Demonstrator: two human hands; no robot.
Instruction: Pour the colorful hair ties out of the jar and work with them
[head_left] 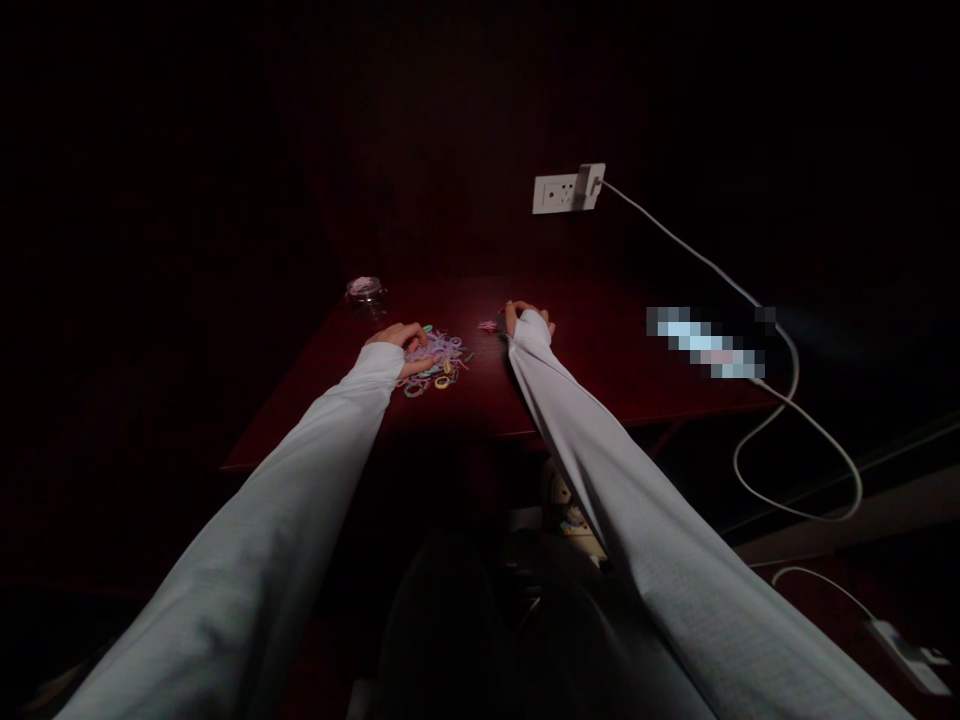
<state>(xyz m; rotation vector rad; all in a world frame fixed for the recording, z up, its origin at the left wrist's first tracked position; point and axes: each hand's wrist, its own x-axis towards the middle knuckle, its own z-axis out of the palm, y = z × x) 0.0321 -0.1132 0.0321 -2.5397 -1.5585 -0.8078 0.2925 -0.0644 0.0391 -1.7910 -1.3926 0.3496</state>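
Observation:
A pile of small coloured elastic bands [439,358] lies on a dark red table [600,380]. My left hand [403,342] rests against the left side of the pile with its fingers curled into the bands. My right hand [526,316] sits further right on the table, fingers bent down, next to a tiny pink band [488,325]. Whether it pinches anything is hidden. Both arms wear long pale sleeves.
A small clear jar [365,291] stands at the table's back left corner. A wall socket [559,192] holds a white charger whose cable [780,400] loops down to a blurred device [709,343] on the table's right. The room is very dark.

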